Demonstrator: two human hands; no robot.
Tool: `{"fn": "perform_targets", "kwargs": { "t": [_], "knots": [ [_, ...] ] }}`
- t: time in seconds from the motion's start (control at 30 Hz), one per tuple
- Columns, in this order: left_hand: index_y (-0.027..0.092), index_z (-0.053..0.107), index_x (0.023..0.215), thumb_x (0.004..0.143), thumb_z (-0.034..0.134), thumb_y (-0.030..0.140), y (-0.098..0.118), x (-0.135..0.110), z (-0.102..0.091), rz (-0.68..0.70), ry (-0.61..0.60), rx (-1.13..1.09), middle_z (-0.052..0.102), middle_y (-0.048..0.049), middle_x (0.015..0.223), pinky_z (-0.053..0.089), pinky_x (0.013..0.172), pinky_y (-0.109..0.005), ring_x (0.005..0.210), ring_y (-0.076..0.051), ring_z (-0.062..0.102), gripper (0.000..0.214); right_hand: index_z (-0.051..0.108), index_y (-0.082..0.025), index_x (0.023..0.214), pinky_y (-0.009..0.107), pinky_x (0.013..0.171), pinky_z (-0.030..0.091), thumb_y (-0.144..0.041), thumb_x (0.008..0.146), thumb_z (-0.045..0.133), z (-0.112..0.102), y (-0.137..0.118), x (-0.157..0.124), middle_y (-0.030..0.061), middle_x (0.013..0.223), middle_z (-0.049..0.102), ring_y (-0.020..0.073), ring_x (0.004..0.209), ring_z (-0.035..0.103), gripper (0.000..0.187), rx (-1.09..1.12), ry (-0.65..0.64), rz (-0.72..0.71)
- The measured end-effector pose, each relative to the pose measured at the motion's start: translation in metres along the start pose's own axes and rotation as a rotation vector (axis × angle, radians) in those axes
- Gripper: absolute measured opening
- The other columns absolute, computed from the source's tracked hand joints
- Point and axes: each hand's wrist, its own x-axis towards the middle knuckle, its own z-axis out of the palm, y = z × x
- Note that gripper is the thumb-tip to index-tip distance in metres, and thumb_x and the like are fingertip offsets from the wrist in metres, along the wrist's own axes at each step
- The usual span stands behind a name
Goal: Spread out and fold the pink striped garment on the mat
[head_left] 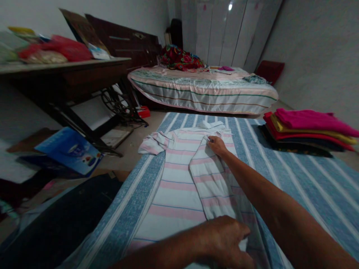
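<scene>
A white polo shirt (179,179) with pink bands and thin blue lines lies spread on a blue striped bedsheet (258,149). Its collar points away from me. The right side is folded inward over the body, and one short sleeve sticks out at the left. My right hand (217,145) pinches the cloth near the shoulder, just below the collar. Close to me, my left hand (227,239) is closed on the shirt's lower right part, its fingers bent round the fabric. The lower hem is partly hidden by my left forearm.
A stack of folded clothes (308,130) sits at the right. Dark trousers (84,209) lie at the lower left, near a blue box (73,149). A sewing machine table (70,71) stands at the left; another bed (207,89) is behind.
</scene>
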Motion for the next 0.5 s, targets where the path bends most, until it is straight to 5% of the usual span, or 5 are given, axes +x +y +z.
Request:
{"fn": "perform_targets", "kwargs": {
  "t": [0.13,0.3,0.37,0.5],
  "knots": [
    [0.018,0.061,0.097,0.071,0.066,0.045,0.01,-0.005,0.007,0.019,0.017,-0.139,0.058,0.0001,0.067,0.034,0.045,-0.021,0.054,-0.012,0.054,0.038,0.058,-0.012,0.12,0.03,0.093,0.039,-0.02,0.083,0.045,-0.02,-0.001,-0.02,0.008,0.116,0.062,0.0201,0.109,0.055,0.04,0.031,0.037,-0.01],
    [0.014,0.047,0.128,0.07,0.068,0.042,0.007,-0.015,0.019,-0.05,-0.094,-0.552,0.056,0.0018,0.064,0.039,0.044,-0.02,0.046,-0.009,0.051,0.068,0.059,-0.011,0.119,0.031,0.093,0.041,-0.021,0.083,0.05,-0.047,-0.004,-0.069,0.0099,0.118,0.061,0.0199,0.105,0.057,0.038,0.059,0.029,-0.056],
    [0.011,0.047,0.128,0.074,0.063,0.04,-0.001,-0.021,0.019,-0.084,0.012,-0.602,0.057,0.0011,0.065,0.04,0.043,-0.021,0.045,-0.009,0.05,0.064,0.061,-0.012,0.115,0.03,0.09,0.043,-0.019,0.083,0.05,-0.059,-0.006,-0.099,0.0089,0.114,0.063,0.0189,0.101,0.059,0.035,0.064,0.015,-0.097],
    [0.012,0.06,0.11,0.081,0.05,0.035,-0.022,-0.033,0.012,-0.185,0.49,-0.279,0.06,-0.0017,0.068,0.042,0.05,-0.024,0.053,-0.013,0.055,0.038,0.064,-0.015,0.107,0.032,0.089,0.044,-0.021,0.084,0.049,-0.08,-0.014,-0.178,0.0082,0.107,0.065,0.0196,0.099,0.06,0.029,0.098,-0.035,-0.277]
  ]
}}
